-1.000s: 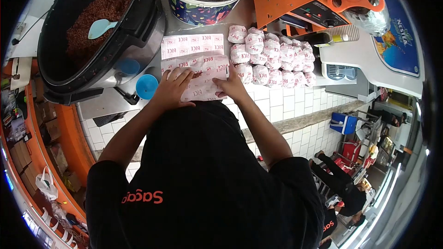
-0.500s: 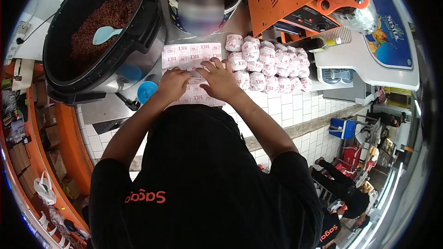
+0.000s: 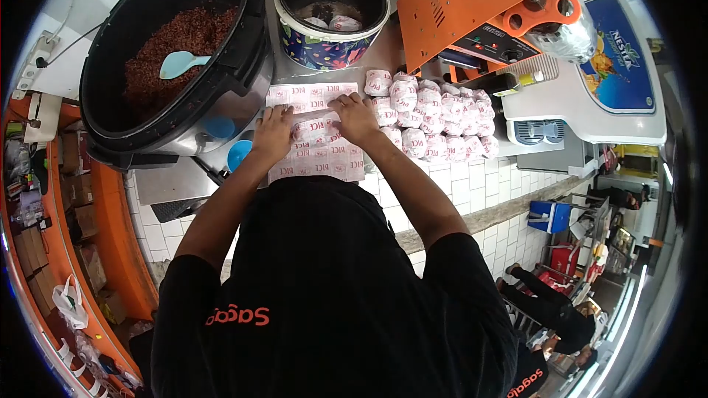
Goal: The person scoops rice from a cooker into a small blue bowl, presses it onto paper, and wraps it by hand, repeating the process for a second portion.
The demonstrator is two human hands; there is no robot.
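Between my two hands lies a low bundle (image 3: pixel 313 130) wrapped in white paper printed with red "RICE". My left hand (image 3: pixel 274 130) presses its fingers on the left end of the wrapper, and my right hand (image 3: pixel 355 119) does the same on the right end. More of the printed paper (image 3: pixel 317 165) spreads flat towards my body, and another strip (image 3: pixel 310 96) shows beyond the bundle. To the right of my right hand, many wrapped rice parcels (image 3: pixel 430 112) stand stacked in rows. What the bundle contains is covered by the paper.
A big black cooker (image 3: pixel 254 37) of reddish rice, with a pale blue scoop (image 3: pixel 177 65), stands left. Behind is a flowered pot (image 3: pixel 332 55) with wrapped parcels inside. An orange sealing machine (image 3: pixel 457 0) is back right. A blue cup (image 3: pixel 238 153) sits near my left wrist.
My hands have moved apart to the two ends of the paper, and a raised bundle now shows between them. The camera view has shifted slightly. The blur over the flowered pot is gone.
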